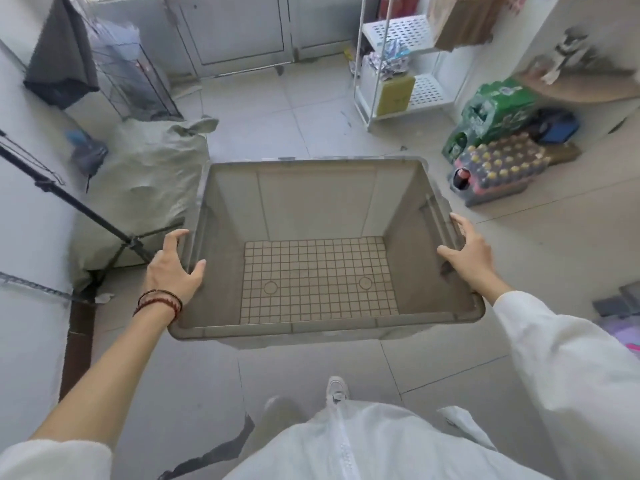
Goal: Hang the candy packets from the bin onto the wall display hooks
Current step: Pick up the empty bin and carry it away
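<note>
A large grey plastic bin is in front of me over the tiled floor. Nothing lies on its grid-patterned bottom. My left hand grips the bin's left rim, thumb inside and fingers outside. On the opposite side, my right hand grips the right rim the same way. No candy packets show in the bin. Some shiny packets lie on a white rack at the back right. I cannot pick out the wall display hooks.
A stuffed grey sack and a black tripod leg stand to the left. A wire grid rack leans at the back left. A white shelf rack and shrink-wrapped drink packs are on the right.
</note>
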Demonstrator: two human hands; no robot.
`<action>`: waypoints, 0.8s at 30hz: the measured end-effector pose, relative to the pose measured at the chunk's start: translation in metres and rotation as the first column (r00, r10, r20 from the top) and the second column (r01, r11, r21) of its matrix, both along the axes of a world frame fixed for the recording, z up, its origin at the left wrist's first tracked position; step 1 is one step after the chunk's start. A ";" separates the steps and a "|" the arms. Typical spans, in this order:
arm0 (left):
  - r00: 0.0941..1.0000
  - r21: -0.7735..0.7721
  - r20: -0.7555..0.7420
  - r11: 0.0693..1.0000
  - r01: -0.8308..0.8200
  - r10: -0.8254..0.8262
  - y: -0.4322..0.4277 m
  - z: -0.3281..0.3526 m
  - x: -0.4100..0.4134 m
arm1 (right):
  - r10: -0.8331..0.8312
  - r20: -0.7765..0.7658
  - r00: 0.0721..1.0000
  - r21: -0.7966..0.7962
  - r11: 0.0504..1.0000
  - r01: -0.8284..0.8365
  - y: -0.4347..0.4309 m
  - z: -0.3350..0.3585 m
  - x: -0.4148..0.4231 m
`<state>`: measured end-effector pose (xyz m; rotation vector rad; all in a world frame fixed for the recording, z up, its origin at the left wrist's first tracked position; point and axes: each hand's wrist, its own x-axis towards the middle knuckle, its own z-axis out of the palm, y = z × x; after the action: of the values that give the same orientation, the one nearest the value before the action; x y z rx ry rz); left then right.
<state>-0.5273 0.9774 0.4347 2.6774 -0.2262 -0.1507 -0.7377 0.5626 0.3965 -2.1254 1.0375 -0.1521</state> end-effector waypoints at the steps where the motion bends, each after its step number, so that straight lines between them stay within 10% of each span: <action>1: 1.000 0.016 0.007 1.000 0.017 -0.017 -0.014 0.001 0.009 | -0.025 0.008 1.000 -0.008 1.000 0.025 -0.010 0.001 0.001; 24: 0.916 0.082 -0.001 0.913 0.399 -0.400 -0.336 -0.020 0.275 | -0.488 -0.052 0.871 -0.085 0.872 0.483 -0.197 -0.015 0.127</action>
<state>-0.2527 0.6411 0.4143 2.6782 -0.7905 -0.2698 -0.6111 0.3654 0.3811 -1.8973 1.6202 -0.3610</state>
